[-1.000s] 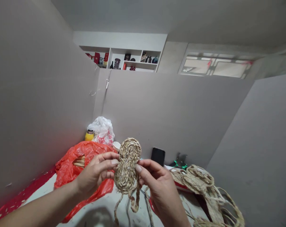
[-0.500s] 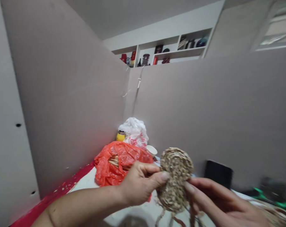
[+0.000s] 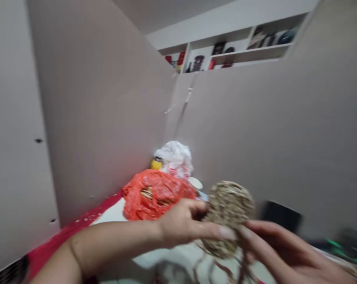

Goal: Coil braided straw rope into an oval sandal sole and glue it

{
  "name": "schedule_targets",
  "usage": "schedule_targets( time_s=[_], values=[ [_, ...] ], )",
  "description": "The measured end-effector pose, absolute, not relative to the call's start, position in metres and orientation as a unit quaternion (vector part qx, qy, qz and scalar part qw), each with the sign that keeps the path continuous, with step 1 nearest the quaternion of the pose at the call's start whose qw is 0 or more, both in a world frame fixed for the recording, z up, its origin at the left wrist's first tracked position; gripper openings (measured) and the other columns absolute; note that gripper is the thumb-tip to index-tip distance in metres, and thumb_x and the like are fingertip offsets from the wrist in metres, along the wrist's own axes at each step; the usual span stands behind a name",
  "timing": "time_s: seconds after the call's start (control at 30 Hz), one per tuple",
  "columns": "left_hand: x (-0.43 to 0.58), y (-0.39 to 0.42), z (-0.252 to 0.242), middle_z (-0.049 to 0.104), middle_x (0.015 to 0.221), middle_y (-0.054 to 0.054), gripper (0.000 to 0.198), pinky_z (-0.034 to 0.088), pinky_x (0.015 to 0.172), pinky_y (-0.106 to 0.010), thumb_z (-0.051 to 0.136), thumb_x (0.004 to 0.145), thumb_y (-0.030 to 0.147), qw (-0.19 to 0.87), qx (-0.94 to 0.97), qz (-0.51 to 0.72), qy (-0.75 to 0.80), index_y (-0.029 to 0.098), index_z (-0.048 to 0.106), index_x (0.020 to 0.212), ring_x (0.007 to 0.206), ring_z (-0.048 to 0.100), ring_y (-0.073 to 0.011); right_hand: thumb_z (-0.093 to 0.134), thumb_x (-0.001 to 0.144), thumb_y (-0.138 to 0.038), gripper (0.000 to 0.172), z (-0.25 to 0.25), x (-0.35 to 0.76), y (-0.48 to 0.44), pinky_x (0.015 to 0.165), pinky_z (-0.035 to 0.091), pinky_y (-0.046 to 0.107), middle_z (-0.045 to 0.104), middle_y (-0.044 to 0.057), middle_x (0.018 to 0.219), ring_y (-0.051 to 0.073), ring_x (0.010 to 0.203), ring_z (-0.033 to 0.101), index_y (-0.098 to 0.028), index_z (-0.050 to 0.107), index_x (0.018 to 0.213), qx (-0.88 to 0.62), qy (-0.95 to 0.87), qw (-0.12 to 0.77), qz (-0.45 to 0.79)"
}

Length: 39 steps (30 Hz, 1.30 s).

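Framing the white tabletop (image 3: 115, 211), smooth grey walls (image 3: 107, 98) meet in a corner below white shelving (image 3: 240, 43). Above the tabletop, the left hand (image 3: 181, 225) closes its fingers on a rounded, coarsely braided straw piece (image 3: 230, 201); the right hand (image 3: 293, 252) pinches its edge between thumb and fingers.

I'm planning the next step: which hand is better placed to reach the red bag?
Probably the left hand: it appears nearer the red bag, while the right hand is at the far edge of the woven piece. It would likely need to let go of the piece first, though.
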<state>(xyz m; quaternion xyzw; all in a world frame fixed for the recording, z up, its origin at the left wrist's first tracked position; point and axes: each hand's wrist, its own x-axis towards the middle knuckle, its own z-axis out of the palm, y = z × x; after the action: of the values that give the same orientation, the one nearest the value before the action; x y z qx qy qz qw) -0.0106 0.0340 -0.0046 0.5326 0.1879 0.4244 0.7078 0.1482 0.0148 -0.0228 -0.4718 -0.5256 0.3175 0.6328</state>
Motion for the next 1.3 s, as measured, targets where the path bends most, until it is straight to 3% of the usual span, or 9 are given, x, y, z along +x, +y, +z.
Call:
schedule_targets(
  time_s=[0.07, 0.13, 0.3, 0.47, 0.97, 1.3],
  values=[
    [-0.014, 0.033, -0.001, 0.065, 0.082, -0.005, 0.043, 0.045, 0.074, -0.028, 0.083, 0.056, 0.036, 0.706, 0.536, 0.433, 0.163, 0.013, 0.071, 0.090, 0.072, 0.057, -0.0143, 0.085, 0.055, -0.036, 0.029, -0.009, 0.160, -0.005, 0.048, 0.051, 0.022, 0.062, -0.002, 0.055, 0.016, 0.052, 0.059, -0.023, 0.071, 0.076, -0.483, -0.540, 0.608, 0.325],
    [-0.014, 0.034, -0.002, 0.066, 0.080, -0.004, 0.032, 0.046, 0.072, -0.027, 0.081, 0.062, 0.028, 0.700, 0.533, 0.446, 0.163, 0.012, 0.070, 0.088, 0.072, 0.058, -0.0142, 0.080, 0.062, -0.041, 0.023, 0.001, 0.157, -0.012, 0.048, 0.049, 0.022, 0.060, -0.002, 0.053, 0.014, 0.051, 0.055, -0.023, 0.072, 0.074, -0.481, -0.556, 0.587, 0.339],
    [-0.014, 0.032, -0.001, 0.069, 0.084, -0.006, 0.021, 0.047, 0.074, -0.028, 0.074, 0.069, 0.019, 0.693, 0.523, 0.469, 0.160, 0.013, 0.069, 0.089, 0.076, 0.062, -0.0157, 0.072, 0.071, -0.048, 0.031, 0.013, 0.148, -0.009, 0.051, 0.051, 0.024, 0.070, 0.004, 0.067, 0.015, 0.056, 0.057, -0.019, 0.075, 0.081, -0.481, -0.587, 0.551, 0.347],
    [-0.017, 0.030, 0.008, 0.069, 0.080, -0.007, 0.022, 0.047, 0.069, -0.026, 0.073, 0.068, 0.017, 0.703, 0.493, 0.482, 0.173, 0.011, 0.069, 0.088, 0.071, 0.061, -0.0150, 0.069, 0.076, -0.045, 0.026, 0.016, 0.152, -0.015, 0.051, 0.048, 0.021, 0.067, 0.002, 0.066, 0.013, 0.058, 0.057, -0.020, 0.071, 0.076, -0.448, -0.595, 0.579, 0.332],
    [-0.012, 0.026, -0.002, 0.066, 0.071, -0.004, 0.018, 0.043, 0.058, -0.020, 0.071, 0.074, 0.025, 0.742, 0.486, 0.435, 0.152, 0.010, 0.070, 0.084, 0.060, 0.057, -0.0095, 0.079, 0.066, -0.039, 0.024, 0.013, 0.146, -0.010, 0.051, 0.042, 0.019, 0.063, -0.002, 0.058, 0.008, 0.053, 0.050, -0.016, 0.071, 0.070, -0.412, -0.565, 0.595, 0.397],
    [-0.012, 0.027, -0.008, 0.062, 0.072, -0.005, 0.024, 0.040, 0.056, -0.021, 0.072, 0.070, 0.025, 0.743, 0.497, 0.421, 0.154, 0.008, 0.067, 0.085, 0.059, 0.054, -0.0100, 0.078, 0.072, -0.033, 0.017, -0.003, 0.147, 0.000, 0.059, 0.043, 0.019, 0.064, -0.003, 0.069, 0.009, 0.062, 0.052, -0.019, 0.068, 0.076, -0.380, -0.597, 0.607, 0.362]
  ],
)
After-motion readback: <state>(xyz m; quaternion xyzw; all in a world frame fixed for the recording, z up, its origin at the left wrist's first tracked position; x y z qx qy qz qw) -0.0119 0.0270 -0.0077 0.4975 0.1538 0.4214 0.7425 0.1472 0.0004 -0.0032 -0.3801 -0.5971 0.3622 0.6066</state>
